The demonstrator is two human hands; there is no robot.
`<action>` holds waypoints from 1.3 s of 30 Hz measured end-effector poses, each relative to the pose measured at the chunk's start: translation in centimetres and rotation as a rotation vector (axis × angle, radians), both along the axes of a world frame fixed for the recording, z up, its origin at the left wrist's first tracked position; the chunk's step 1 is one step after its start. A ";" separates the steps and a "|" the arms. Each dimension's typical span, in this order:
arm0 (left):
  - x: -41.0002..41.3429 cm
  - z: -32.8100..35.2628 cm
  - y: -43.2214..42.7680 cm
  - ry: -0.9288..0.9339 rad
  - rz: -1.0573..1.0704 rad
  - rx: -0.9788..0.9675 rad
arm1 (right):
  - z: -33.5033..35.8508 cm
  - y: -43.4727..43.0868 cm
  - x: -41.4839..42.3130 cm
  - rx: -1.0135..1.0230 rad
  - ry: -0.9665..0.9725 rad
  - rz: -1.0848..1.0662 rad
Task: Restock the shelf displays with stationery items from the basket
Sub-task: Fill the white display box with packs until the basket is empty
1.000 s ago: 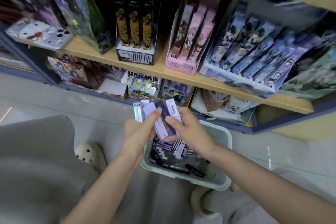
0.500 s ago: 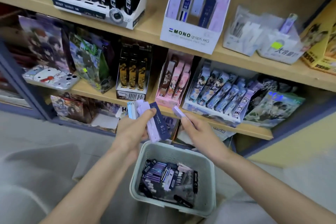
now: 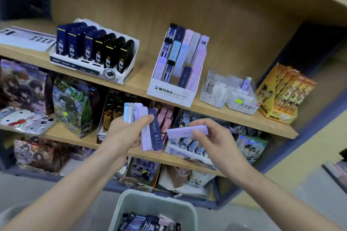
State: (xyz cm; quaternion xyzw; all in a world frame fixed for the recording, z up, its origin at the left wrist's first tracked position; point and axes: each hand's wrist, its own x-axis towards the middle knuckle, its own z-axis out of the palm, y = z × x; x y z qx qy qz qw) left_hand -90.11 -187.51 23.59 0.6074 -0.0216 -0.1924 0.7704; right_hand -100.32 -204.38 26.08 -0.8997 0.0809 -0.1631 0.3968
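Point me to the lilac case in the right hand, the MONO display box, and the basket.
lilac case [image 3: 182,131], head view, its long flat side.
MONO display box [image 3: 170,93], head view, white front panel.
basket [image 3: 155,205], head view, bare inner far wall.

lead case [image 3: 185,132], centre right: plain lilac | fanned lead cases [image 3: 150,131], centre: pale blue, lilac, navy with white print | MONO display box [image 3: 169,93], upper middle: white, black lettering, blue-black stripes | basket [image 3: 155,198], bottom: pale grey | carton [image 3: 279,103], right: yellow-orange, cartoon figures
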 end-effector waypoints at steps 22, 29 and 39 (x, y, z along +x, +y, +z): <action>4.4 0.9 1.4 0.012 0.118 -0.089 | 10.6 -1.6 12.4 -0.352 -0.275 -0.138; 4.5 0.7 1.6 0.020 0.099 -0.061 | 10.7 -2.7 12.0 -0.609 -0.133 -0.103; 4.2 0.6 1.4 0.023 0.082 -0.046 | 9.7 -3.7 12.0 -0.679 -0.104 -0.120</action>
